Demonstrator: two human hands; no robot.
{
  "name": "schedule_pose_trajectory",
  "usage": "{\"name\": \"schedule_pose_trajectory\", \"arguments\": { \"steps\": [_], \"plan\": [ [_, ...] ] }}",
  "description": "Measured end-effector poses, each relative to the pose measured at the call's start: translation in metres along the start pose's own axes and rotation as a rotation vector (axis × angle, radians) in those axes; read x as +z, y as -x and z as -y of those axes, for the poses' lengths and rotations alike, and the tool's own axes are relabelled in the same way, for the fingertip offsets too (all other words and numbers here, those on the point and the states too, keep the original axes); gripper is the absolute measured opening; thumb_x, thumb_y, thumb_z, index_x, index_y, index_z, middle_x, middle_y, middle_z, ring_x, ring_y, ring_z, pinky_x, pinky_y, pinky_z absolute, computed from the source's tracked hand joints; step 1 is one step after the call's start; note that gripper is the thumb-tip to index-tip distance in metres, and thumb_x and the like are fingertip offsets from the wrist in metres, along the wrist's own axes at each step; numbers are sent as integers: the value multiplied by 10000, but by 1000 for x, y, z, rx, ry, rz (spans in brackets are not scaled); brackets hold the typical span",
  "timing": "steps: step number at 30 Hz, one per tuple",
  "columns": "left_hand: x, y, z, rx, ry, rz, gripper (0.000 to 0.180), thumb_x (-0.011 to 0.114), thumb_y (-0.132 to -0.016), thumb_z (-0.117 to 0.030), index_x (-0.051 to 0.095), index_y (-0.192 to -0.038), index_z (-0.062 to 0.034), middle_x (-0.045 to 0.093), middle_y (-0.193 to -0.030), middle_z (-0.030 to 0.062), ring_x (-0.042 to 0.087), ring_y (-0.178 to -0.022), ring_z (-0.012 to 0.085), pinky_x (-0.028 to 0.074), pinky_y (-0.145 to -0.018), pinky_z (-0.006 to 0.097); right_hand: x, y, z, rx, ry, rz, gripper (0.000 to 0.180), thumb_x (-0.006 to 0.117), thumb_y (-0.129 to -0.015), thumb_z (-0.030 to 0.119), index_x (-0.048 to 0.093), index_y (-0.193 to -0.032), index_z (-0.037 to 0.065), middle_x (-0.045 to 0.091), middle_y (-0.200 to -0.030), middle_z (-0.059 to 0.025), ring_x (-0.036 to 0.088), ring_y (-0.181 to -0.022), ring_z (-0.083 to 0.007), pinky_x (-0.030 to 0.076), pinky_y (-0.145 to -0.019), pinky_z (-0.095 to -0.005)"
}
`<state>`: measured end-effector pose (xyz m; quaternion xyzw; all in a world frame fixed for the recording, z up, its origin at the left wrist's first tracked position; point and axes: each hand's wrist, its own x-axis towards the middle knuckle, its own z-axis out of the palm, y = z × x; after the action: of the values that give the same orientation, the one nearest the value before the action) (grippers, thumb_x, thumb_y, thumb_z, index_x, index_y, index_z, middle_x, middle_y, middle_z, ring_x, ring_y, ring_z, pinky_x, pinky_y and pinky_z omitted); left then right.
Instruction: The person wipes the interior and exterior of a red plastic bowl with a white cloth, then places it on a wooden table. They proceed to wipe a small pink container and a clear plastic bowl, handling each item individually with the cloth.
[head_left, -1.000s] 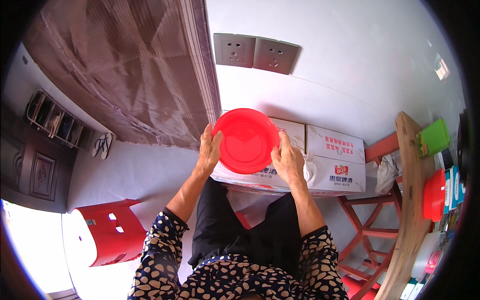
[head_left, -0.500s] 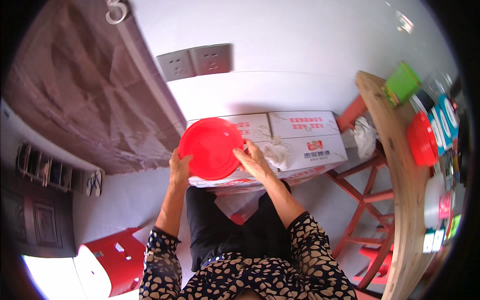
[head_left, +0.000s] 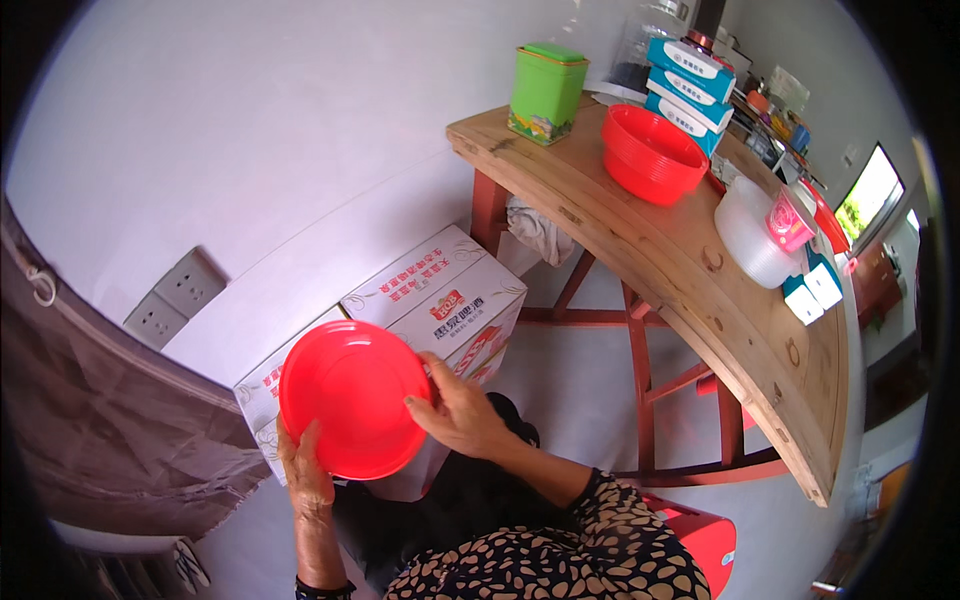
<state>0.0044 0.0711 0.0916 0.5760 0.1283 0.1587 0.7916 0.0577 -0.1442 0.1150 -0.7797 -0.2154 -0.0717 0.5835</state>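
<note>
The red bowl is shifting lower in my view, which is turning toward the wooden table. My left hand and right hand are grasping its rim over the cartons; seemingly I am carrying it, next needing level support.

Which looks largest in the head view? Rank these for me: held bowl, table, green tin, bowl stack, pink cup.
1. Table
2. Held bowl, perhaps helped by nearness to the camera
3. Bowl stack and green tin: too alike to rank
4. Pink cup
</note>
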Motion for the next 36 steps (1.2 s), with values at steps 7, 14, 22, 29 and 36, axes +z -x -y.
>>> {"name": "schedule_pose_trajectory", "arguments": {
  "steps": [7,14,22,29,36],
  "plan": [
    [76,-37,-21,-43,-161,183,487,523,-879,-119,412,-1341,-13,531,-1249,117,501,-1138,204,395,-971,329,-72,-17,29,245,12,-112,595,651,-813,121,376,-1315,-42,635,-855,-201,645,-687,-214,514,-628,-307],
    [128,-72,-46,-91,-126,331,522,517,-872,-80,366,-1368,-17,502,-1267,135,480,-1153,227,384,-983,352,-103,-44,32,177,127,-268,614,640,-783,30,380,-1335,-37,646,-942,-90,580,-706,-85,438,-571,-206],
    [203,-83,-77,-47,-195,454,499,502,-858,-36,390,-1344,-1,510,-1251,142,482,-1150,225,380,-983,348,-162,-49,62,178,126,-408,668,682,-767,83,372,-1346,-44,636,-958,-168,617,-686,-198,497,-615,-280],
    [294,-82,-104,87,-184,643,492,488,-848,-27,397,-1330,14,534,-1226,148,510,-1118,225,406,-951,340,-230,-39,84,-8,313,-577,746,721,-738,104,344,-1344,-112,606,-1118,-224,659,-778,-254,524,-636,-293],
    [405,-114,-110,256,-124,684,491,520,-863,-118,413,-1321,24,547,-1211,151,532,-1091,225,431,-926,340,-303,-63,95,-93,390,-617,818,702,-808,169,217,-1398,-125,406,-1350,-310,528,-1161,-360,453,-947,-379]
  ]
}}
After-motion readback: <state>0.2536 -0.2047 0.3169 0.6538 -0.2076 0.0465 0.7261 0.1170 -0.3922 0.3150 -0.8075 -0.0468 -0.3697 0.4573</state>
